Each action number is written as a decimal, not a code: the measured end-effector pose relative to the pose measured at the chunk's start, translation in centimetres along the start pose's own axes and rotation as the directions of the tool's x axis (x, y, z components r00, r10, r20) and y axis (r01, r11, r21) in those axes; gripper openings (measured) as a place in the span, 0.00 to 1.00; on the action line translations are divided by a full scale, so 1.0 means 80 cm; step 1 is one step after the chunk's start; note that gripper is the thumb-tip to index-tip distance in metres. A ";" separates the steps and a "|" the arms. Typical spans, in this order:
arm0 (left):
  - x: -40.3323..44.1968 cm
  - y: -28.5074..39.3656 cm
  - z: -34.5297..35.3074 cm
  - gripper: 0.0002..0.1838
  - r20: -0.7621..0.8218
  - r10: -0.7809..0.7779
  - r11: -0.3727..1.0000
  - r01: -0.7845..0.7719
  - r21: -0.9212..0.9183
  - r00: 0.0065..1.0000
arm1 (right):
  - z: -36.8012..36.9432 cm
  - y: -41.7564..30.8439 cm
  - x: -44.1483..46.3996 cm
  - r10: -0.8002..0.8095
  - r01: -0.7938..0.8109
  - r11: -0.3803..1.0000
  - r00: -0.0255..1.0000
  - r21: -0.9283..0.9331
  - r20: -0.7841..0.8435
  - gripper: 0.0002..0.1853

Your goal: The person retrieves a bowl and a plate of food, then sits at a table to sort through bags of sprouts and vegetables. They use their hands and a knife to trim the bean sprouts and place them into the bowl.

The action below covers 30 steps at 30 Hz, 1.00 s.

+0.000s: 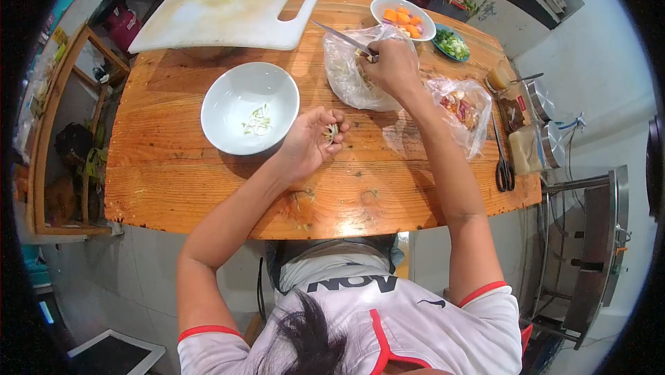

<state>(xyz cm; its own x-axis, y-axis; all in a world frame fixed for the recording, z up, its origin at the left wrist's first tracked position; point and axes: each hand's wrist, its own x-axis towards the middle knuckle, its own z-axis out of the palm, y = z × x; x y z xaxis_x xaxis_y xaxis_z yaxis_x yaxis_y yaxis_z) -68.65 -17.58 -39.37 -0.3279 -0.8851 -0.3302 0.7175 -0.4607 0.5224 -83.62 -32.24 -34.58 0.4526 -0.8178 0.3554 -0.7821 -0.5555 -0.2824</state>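
My left hand (313, 141) is curled, palm up, around a few small pale pieces (331, 132), like buds or sprouts; their exact kind is unclear. It is beside the right rim of a white bowl (225, 122), which contains thin white-green pieces (257, 120). My right hand (393, 68) grips a knife (346, 37), its blade pointing to the far left. That hand is over a clear plastic bag (343, 87) with pale contents, its fingers at the bag's opening. Whether they also pinch something from it is hidden.
A white cutting board (228, 11) lies at the back left. Behind the bag are a bowl of orange chunks (405, 21) and a dish of chopped greens (451, 44). To the right are another plastic bag (463, 108), scissors (503, 167) and jars (524, 150).
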 end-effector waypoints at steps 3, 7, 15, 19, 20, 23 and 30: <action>-0.005 -0.003 0.005 0.05 0.034 -0.008 0.999 0.006 0.052 0.999 | -0.003 0.005 0.001 0.031 -0.026 0.993 0.999 0.115 -0.041 0.13; -0.008 -0.004 0.005 0.08 0.093 -0.047 0.995 0.039 0.087 0.995 | -0.023 0.009 -0.009 0.101 -0.062 0.919 0.991 0.390 -0.082 0.13; -0.014 -0.008 0.015 0.09 -0.029 -0.020 0.987 0.025 0.160 0.999 | -0.057 0.001 -0.048 0.141 -0.010 0.781 0.977 0.625 -0.160 0.09; -0.015 -0.008 0.017 0.13 -0.021 0.003 0.988 0.000 0.155 1.000 | -0.062 -0.015 -0.094 0.078 0.000 0.867 0.988 0.498 -0.135 0.08; -0.017 -0.008 0.020 0.14 -0.027 0.014 0.985 -0.009 0.172 1.000 | -0.057 -0.016 -0.105 0.018 0.058 0.895 0.986 0.442 -0.166 0.09; -0.018 -0.009 0.028 0.14 -0.090 0.058 0.995 -0.050 0.091 0.994 | -0.033 -0.017 -0.124 -0.324 0.449 0.758 0.889 0.473 -0.324 0.15; -0.011 -0.006 0.009 0.11 -0.007 0.015 0.999 -0.014 0.040 1.000 | -0.022 -0.019 -0.149 -0.477 0.477 0.788 0.873 0.390 -0.104 0.22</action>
<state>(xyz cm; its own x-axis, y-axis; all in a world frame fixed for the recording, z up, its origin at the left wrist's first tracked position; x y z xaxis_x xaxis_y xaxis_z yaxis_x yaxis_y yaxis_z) -69.15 -16.59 -38.76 -0.3129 -0.8913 -0.3283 0.6973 -0.4502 0.5578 -88.62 -21.38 -36.84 0.7234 -0.4334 0.5374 -0.2330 -0.8860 -0.4009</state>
